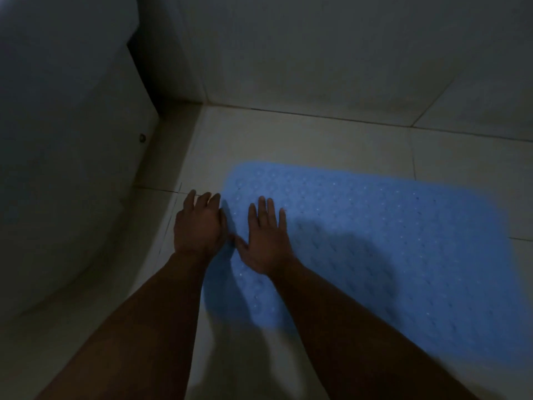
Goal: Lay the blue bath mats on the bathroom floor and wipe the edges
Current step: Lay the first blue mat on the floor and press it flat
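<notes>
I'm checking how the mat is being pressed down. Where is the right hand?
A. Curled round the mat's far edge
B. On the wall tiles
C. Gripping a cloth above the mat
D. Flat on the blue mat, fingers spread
D: the right hand lies flat with straight, spread fingers on the blue mat, near its left edge; no cloth is visible.

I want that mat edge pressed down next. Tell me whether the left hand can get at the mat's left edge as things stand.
Probably yes. The left hand lies open on the floor tile right beside the blue mat's left edge, nothing between them. The right hand rests flat on the mat, clear of that edge.
</notes>
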The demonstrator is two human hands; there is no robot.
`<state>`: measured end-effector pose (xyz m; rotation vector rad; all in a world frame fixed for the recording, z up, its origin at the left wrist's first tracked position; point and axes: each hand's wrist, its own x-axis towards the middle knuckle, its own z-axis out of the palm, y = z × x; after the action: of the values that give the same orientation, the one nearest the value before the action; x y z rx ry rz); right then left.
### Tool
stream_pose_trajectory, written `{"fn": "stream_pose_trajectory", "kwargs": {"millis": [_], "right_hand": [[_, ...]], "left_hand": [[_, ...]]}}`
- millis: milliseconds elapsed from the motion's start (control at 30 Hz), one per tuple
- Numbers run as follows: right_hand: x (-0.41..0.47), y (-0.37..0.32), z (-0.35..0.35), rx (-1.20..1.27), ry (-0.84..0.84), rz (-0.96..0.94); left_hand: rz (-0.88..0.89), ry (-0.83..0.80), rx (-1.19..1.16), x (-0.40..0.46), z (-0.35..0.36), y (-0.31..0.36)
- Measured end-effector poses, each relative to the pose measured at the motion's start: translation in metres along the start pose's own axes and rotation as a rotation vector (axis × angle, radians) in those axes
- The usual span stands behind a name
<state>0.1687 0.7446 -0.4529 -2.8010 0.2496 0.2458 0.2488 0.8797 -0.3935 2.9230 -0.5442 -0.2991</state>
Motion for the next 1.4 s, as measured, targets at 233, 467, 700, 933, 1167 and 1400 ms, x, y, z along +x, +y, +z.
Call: {"fn": "stream_pose_trajectory", "kwargs": {"millis": [233,467,700,933,1167,1400], "right_hand": [[0.001,-0.003,0.021,-0.053,0.15,-0.007],[0.006,-0.006,0.009,0.012,-0.059,0.006],[0.045,-0.006,-0.063,0.214,-0.364,0.119],[0.034,0.02,-0.107,0.452,-0.1,0.15],[0.016,0.051,-0.099,0.545,0.074,0.097],[0.038,0.067,-0.076,0.558,0.27,-0.021]], "left_hand": [[-0.016,0.068,-0.038,0.008,0.016,-0.024],[-0.037,0.069,-0.058,0.007,0.018,-0.029],[0.009,0.101,-0.091,0.005,0.007,-0.008],[0.19,-0.114,-0.086,-0.001,0.036,0.023],[0.173,-0.067,0.0,-0.02,0.082,0.04],[0.181,0.058,0.058,-0.021,0.091,0.038]]}}
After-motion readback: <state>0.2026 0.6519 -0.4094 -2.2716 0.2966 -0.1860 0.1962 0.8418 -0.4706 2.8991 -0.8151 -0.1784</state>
